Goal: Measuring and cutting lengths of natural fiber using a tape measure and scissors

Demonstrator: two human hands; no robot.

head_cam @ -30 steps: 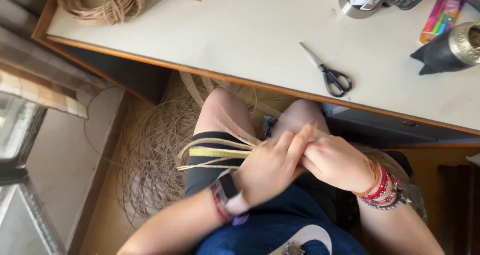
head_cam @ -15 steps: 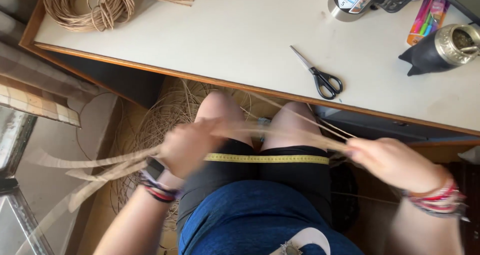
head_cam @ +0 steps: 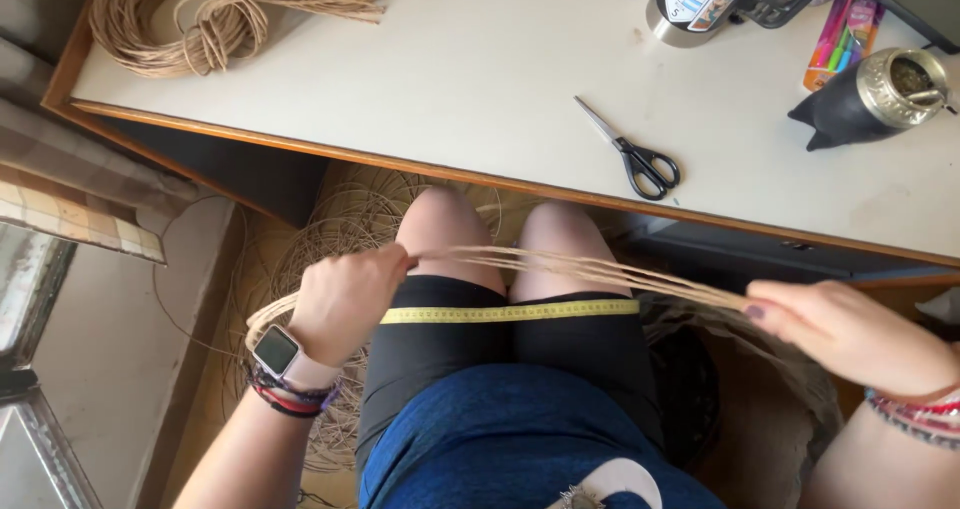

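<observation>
Head view: left hand [head_cam: 345, 299] fingers curled and pinching one end of a bundle of tan reed strands [head_cam: 560, 266]; right hand [head_cam: 850, 334] fingertips pressed together on the other end, strands stretched taut between the two, above both knees. Just below, across the black shorts, a yellow measuring tape [head_cam: 510, 313]. Under the knees, on the floor, a loose heap of coiled reed [head_cam: 320, 234]. Farther off, on the white desk [head_cam: 480, 69]: black-handled scissors [head_cam: 630, 152] in the middle, a coil of reed [head_cam: 180, 14] at far left, a black metal-rimmed cup [head_cam: 870, 94] at right
</observation>
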